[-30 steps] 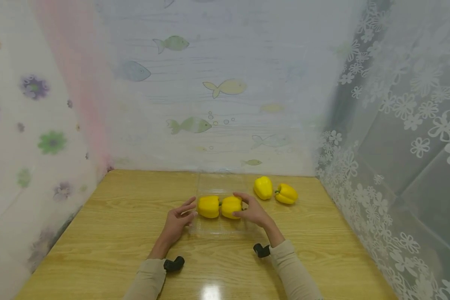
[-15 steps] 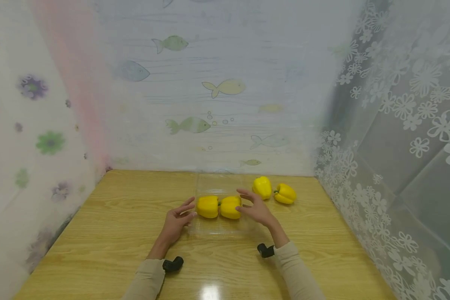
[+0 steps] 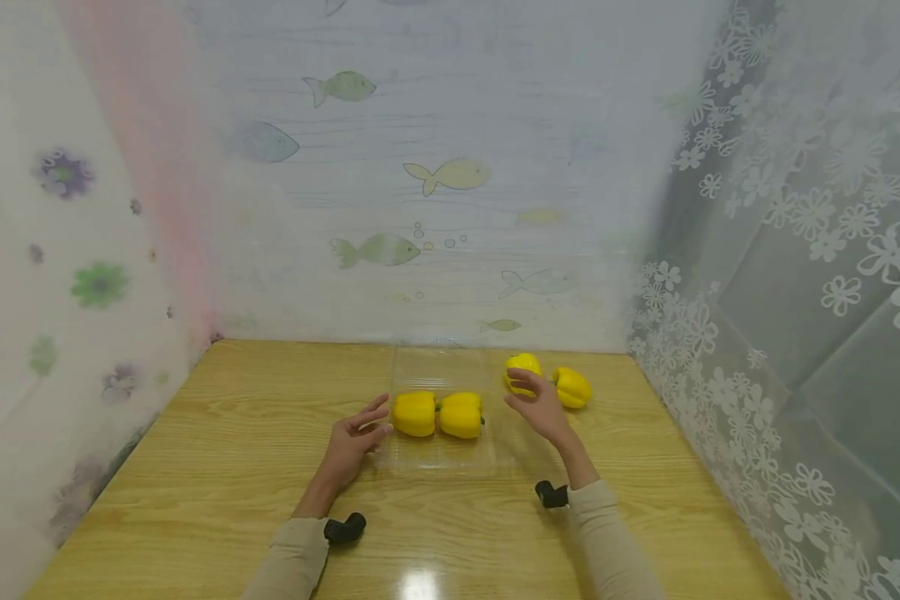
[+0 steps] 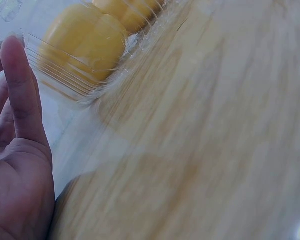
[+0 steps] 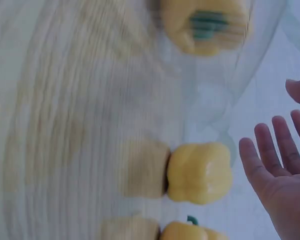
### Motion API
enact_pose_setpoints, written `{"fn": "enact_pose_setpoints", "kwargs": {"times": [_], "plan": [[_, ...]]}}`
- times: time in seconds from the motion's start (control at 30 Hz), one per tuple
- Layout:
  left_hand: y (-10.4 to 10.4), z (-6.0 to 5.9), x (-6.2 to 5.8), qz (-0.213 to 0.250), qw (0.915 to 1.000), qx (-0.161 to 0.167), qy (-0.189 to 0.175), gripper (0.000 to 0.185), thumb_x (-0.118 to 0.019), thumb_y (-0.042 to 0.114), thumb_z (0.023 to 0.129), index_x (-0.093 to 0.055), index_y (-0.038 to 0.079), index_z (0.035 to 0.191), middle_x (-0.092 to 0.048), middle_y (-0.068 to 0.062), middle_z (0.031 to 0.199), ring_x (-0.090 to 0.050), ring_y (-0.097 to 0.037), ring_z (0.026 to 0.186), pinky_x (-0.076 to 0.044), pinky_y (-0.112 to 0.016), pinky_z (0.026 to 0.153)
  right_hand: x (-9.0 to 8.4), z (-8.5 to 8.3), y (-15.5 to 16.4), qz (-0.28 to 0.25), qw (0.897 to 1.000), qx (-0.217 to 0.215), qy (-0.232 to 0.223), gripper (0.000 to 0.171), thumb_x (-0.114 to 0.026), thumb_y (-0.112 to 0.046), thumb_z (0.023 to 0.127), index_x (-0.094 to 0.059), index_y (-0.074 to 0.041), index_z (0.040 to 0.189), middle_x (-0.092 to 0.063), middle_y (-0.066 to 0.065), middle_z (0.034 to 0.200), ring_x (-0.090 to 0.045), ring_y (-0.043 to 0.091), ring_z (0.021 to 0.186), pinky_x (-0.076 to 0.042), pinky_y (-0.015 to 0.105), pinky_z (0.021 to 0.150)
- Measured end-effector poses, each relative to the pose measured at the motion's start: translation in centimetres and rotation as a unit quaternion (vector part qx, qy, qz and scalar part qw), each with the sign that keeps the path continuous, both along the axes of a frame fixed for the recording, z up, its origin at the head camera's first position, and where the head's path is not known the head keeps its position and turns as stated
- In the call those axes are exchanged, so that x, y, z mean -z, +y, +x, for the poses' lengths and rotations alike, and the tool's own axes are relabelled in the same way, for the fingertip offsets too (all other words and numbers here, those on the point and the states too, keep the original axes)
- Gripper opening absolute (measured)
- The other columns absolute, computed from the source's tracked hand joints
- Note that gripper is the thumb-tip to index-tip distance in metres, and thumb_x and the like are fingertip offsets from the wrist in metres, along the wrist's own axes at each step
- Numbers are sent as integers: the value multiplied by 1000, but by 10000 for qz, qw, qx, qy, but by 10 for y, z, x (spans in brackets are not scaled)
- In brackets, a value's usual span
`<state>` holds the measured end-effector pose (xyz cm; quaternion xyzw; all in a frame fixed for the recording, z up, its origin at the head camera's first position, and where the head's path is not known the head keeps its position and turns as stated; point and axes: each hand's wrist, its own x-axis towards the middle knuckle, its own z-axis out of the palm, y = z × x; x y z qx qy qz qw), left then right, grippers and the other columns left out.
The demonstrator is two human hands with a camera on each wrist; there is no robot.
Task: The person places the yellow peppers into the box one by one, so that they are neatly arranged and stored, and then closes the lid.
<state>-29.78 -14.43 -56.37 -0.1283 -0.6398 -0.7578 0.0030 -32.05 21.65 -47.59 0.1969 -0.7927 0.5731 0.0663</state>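
Observation:
A clear plastic clamshell box [image 3: 405,457] lies with its lid spread back on the table. Inside are two yellow bell peppers, the left pepper [image 3: 414,414] and the right pepper [image 3: 461,415], side by side. My left hand [image 3: 350,442] rests at the box's left side, fingers extended, a fingertip right at the clear rim in the left wrist view. My right hand [image 3: 542,408] is empty with spread fingers, right of the box. In the head view it partly covers a yellow bell pepper [image 3: 523,363]. Another yellow bell pepper [image 3: 572,388] lies just right of that one.
The wooden table [image 3: 232,467] runs back to a wall covering printed with fish [image 3: 378,250]. Flowered sheets hang at both sides, including a grey curtain [image 3: 810,333] on the right. A black wrist mount [image 3: 345,528] sticks out at each sleeve.
My right hand has let go of the right pepper in the box and moved right and back toward the two loose peppers. The left hand stays at the box.

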Motion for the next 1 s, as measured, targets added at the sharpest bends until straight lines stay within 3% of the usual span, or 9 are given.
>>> {"fn": "enact_pose_setpoints", "kwargs": {"times": [0.07,0.27,0.5,0.8,1.0], "plan": [[0,0,0,-24,10000,-8,-4,44,-75,12,94,-64,-6,132,-46,-7,158,-66,-5,91,-53,-20,62,-2,-2,7,97,9997,186,129,43,-66,7,94,-54,15,135,-52,37,140,-48,57,127,-41,67,105],[-1,0,0,-45,10000,21,16,43,-74,11,94,-64,-4,133,-45,-7,159,-68,-7,98,-53,-20,62,14,-25,40,339,9950,874,343,42,-66,6,95,-55,13,135,-54,34,139,-51,50,126,-42,64,106],[-2,-1,0,-23,10000,11,0,44,-74,11,94,-64,-5,134,-45,-8,159,-69,-7,97,-54,-20,62,20,-39,77,477,9856,1605,242,45,-65,6,95,-56,6,139,-49,29,147,-37,47,141,-29,63,116],[-2,-1,-1,-31,10000,8,-10,43,-74,11,94,-64,-6,133,-45,-7,159,-69,-7,97,-54,-20,62,26,-42,101,1563,9734,1548,-646,70,-65,-8,98,-30,7,156,-26,30,162,-19,46,151,-19,59,122],[-1,1,-1,-58,10000,9,-13,43,-73,10,95,-64,-6,133,-44,-8,159,-68,-8,93,-53,-19,62,30,-39,105,1800,9679,1465,-968,77,-64,-15,101,-19,10,158,-20,33,163,-17,47,151,-15,56,124]]}}
